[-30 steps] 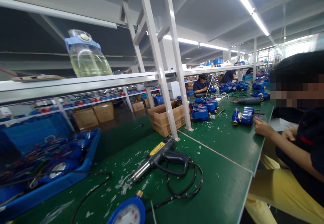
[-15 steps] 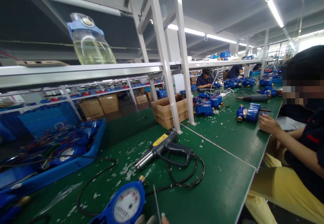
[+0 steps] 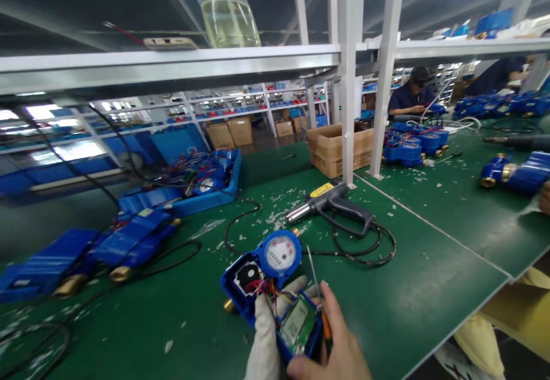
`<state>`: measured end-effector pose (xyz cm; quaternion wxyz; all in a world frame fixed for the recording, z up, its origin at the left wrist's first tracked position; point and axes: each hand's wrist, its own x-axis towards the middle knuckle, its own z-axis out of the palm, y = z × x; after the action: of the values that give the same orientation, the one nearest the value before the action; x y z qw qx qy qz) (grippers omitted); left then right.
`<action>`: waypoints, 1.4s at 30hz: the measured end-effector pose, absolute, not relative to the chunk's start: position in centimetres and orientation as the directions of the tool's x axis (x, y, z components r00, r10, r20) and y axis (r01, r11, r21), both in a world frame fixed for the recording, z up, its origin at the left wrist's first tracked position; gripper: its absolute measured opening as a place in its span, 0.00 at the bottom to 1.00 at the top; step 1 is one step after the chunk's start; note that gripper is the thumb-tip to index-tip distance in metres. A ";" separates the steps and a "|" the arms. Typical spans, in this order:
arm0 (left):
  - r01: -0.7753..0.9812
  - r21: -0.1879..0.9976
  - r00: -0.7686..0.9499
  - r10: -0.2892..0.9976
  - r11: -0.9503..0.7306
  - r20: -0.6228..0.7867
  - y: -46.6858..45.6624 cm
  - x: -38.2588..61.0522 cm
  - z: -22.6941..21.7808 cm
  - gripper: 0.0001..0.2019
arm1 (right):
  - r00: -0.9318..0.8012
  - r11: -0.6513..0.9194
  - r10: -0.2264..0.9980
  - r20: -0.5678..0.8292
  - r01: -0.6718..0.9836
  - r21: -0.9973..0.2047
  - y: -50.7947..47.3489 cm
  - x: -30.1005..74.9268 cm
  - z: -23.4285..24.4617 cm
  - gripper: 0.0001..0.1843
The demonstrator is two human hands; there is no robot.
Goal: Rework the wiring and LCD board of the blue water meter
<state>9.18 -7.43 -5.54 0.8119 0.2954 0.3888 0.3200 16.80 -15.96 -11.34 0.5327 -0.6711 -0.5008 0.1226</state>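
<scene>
A blue water meter with a white dial lies opened on the green bench, red wires showing inside. My left hand, in a white glove, is wrapped around the meter's lid part, which carries a green circuit board. My bare right hand is closed on a thin metal tool with an orange handle. Its tip points up beside the dial. Both hands are at the bottom centre of the view.
A heat gun with a coiled black cord lies behind the meter. More blue meters lie at the left, by a blue tray of parts. A cardboard box and white shelf posts stand behind. A co-worker's hand is at the right edge.
The view has swung down and to the left. The meter and both my hands have come into the picture, and the seated co-worker has slid out to the right edge.
</scene>
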 end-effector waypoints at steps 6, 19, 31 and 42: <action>-0.365 0.729 0.525 0.775 0.579 -0.353 -6.5 7.8 -5.9 0.34 | 0.405 -0.009 0.859 0.314 0.625 -0.781 -17.4 19.3 -12.6 0.32; -0.459 0.622 0.673 0.705 0.635 -0.223 -7.2 8.0 -6.8 0.38 | 0.247 -0.128 0.900 0.359 0.937 -0.324 -17.5 26.0 -12.7 0.20; -0.263 0.781 0.582 0.739 0.567 -0.340 -6.6 6.4 -5.8 0.45 | 0.559 -0.531 0.788 0.258 0.829 -0.175 -7.3 37.9 -9.9 0.32; -0.239 0.775 0.628 0.701 0.586 -0.337 -5.6 6.1 -5.8 0.43 | 0.592 -0.595 0.804 -0.062 0.795 -0.117 -0.8 41.9 -10.8 0.26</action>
<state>6.07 -5.60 -5.80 0.8290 0.3561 0.3248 0.2836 41.91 -0.79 -10.85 0.0383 -0.8913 -0.4486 0.0540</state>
